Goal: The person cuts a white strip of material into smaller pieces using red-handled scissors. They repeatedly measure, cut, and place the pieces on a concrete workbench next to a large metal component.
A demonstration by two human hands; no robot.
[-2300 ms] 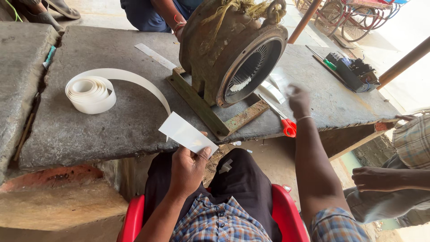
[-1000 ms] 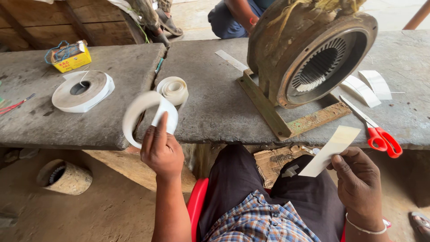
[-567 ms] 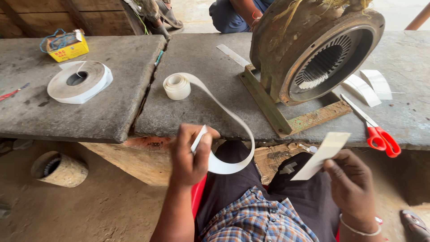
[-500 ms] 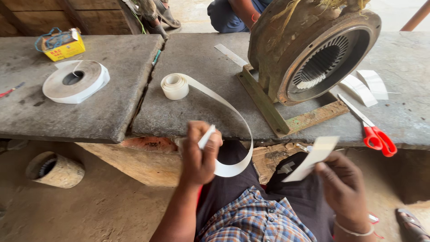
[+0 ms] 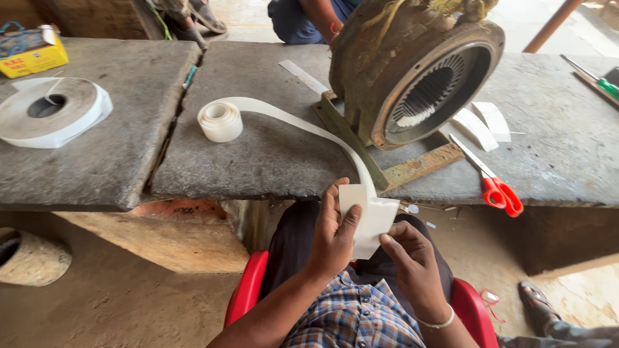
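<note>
Both hands are busy right at the bench edge, just below the big rusty motor housing (image 5: 412, 71). The left hand (image 5: 332, 235) pinches the loose end of a white paper strip (image 5: 290, 119) between thumb and fingers, and the right hand (image 5: 412, 264) holds a cut white paper piece (image 5: 374, 225) pressed up against that strip end, so the two pieces overlap between the hands. The strip curves back up over the stone bench (image 5: 258, 161) to a small white roll (image 5: 220, 120), which sits well to the left of the motor housing. Farther left of the housing there's a bigger flat white tape reel (image 5: 51, 113) and a yellow box (image 5: 32, 55) behind it. Just to the right of the housing, red-handled scissors (image 5: 493, 183) lie on the bench near a couple of loose paper slips (image 5: 483, 122). Another person crouches behind the housing. The person sits in a red chair (image 5: 248, 296), below the housing.
</note>
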